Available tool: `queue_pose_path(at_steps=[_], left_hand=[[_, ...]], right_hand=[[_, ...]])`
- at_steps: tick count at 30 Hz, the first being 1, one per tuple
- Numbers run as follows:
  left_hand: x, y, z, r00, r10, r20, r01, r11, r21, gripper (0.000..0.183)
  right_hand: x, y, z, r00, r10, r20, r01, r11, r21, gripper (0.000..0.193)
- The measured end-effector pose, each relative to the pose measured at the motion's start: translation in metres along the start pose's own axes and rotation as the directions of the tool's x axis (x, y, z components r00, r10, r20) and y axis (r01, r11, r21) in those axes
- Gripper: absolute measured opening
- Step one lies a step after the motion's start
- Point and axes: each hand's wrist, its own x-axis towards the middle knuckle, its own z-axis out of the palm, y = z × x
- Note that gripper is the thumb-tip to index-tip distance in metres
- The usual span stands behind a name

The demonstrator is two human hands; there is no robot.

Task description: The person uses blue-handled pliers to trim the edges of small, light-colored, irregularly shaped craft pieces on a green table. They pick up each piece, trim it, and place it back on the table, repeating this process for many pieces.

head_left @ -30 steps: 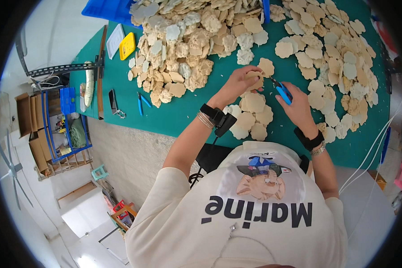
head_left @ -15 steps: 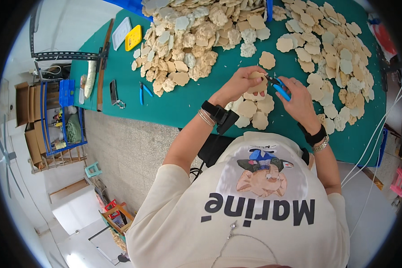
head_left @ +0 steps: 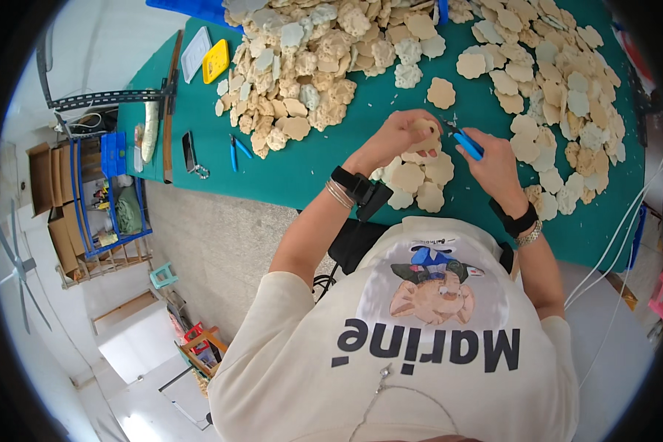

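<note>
In my left hand (head_left: pixel 403 138) is a flat beige scalloped piece (head_left: pixel 424 137), pinched between thumb and fingers. My right hand (head_left: pixel 491 163) is closed round the blue handles of a pair of nippers (head_left: pixel 468 145); the tool's dark jaws sit a little to the right of the piece, apart from it. Small pale scraps lie on the green cloth beside the jaws. Below my hands rests a small pile of similar scalloped pieces (head_left: pixel 409 177). One more beige piece (head_left: pixel 441 93) lies by itself just beyond my hands.
Large heaps of beige and whitish pieces cover the far middle (head_left: pixel 324 62) and right (head_left: pixel 560 96) of the green table (head_left: pixel 272 177). At the left lie a second blue-handled tool (head_left: pixel 233 155), a phone (head_left: pixel 189 152), a yellow tray (head_left: pixel 216 62) and a white tray (head_left: pixel 196 54).
The nippers have drawn back slightly to the right, away from the piece. My left hand has turned the piece a little while keeping hold of it.
</note>
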Motion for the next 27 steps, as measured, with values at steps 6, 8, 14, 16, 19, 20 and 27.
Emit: queue_pose_path(at_steps=[6, 8, 14, 16, 19, 20, 27], left_hand=[[0.049, -0.002, -0.023, 0.957, 0.241, -0.161, -0.064, 0.717, 0.694, 0.019], [0.071, -0.007, -0.029, 0.813, 0.514, -0.273, 0.072, 0.376, 0.924, 0.027], [0.119, -0.022, -0.045, 0.835, 0.47, -0.287, 0.285, 0.077, 0.955, 0.037], [0.12, -0.026, -0.046, 0.845, 0.443, -0.299, 0.301, 0.068, 0.951, 0.034], [0.113, -0.021, -0.052, 0.865, 0.403, -0.299, 0.26, 0.15, 0.954, 0.035], [0.108, -0.018, -0.054, 0.875, 0.386, -0.292, 0.217, 0.227, 0.949, 0.035], [0.055, 0.006, -0.029, 0.986, -0.149, -0.071, 0.147, 0.989, -0.025, 0.028]], right_hand=[[0.013, 0.025, -0.003, 0.968, 0.244, -0.06, -0.236, 0.965, 0.113, 0.033], [0.015, 0.031, -0.007, 0.96, 0.277, -0.046, -0.274, 0.959, 0.07, 0.033], [0.019, 0.045, 0.0, 0.959, 0.268, -0.097, -0.262, 0.963, 0.068, 0.032], [0.016, 0.047, 0.004, 0.963, 0.251, -0.095, -0.245, 0.967, 0.068, 0.032], [0.019, 0.046, 0.008, 0.966, 0.245, -0.079, -0.238, 0.968, 0.084, 0.032], [0.019, 0.044, 0.008, 0.964, 0.259, -0.064, -0.253, 0.963, 0.093, 0.032], [0.02, 0.026, 0.007, 0.993, 0.114, 0.021, -0.116, 0.99, 0.081, 0.038]])
